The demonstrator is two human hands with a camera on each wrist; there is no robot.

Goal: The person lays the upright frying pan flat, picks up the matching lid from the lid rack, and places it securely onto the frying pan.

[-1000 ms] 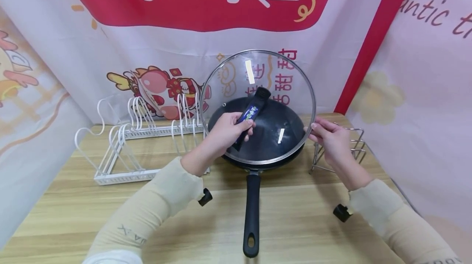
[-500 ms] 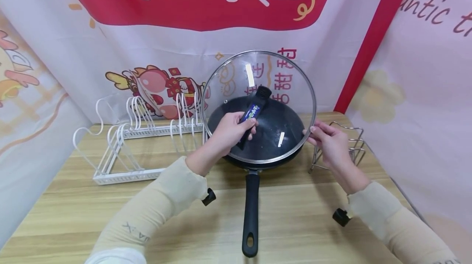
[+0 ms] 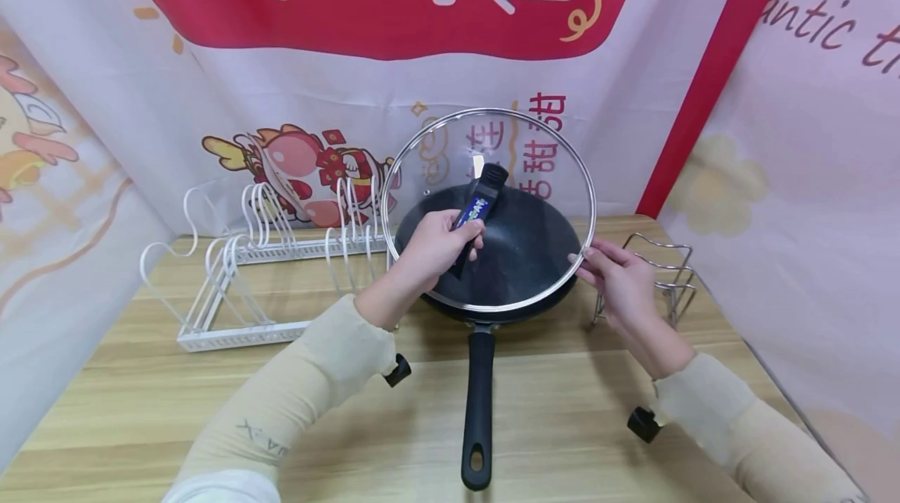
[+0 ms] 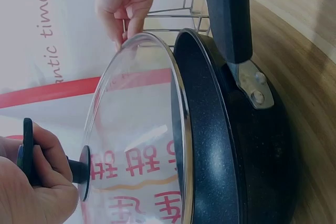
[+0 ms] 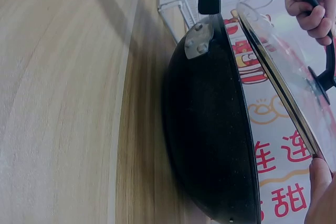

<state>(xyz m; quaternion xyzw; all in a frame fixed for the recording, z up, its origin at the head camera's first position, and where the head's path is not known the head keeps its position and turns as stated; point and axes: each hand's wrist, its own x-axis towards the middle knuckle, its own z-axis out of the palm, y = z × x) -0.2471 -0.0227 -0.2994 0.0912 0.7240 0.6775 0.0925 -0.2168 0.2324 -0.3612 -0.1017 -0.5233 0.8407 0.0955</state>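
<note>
A round glass lid (image 3: 537,222) with a metal rim is held tilted over a black wok (image 5: 210,119). The left hand (image 3: 437,249) grips the lid's long black handle (image 3: 481,202), which bears a blue label. At the lid's right side, the right hand (image 3: 622,280) pinches the rim between thumb and fingers. In the left wrist view a gap shows between the lid rim (image 4: 185,129) and the wok's edge near the wok handle. The wok stands on the wooden table, its black handle (image 3: 480,409) pointing toward the person.
A white wire rack (image 3: 242,337) stands left of the wok. Behind the right hand is a small metal wire rack (image 3: 678,276). Printed cloth (image 3: 612,120) hangs at the back and both sides of the wooden table (image 3: 555,425).
The lid has dropped a little at its far edge and shifted slightly left. The right hand has moved slightly left and down with the rim. The wok has stayed in place.
</note>
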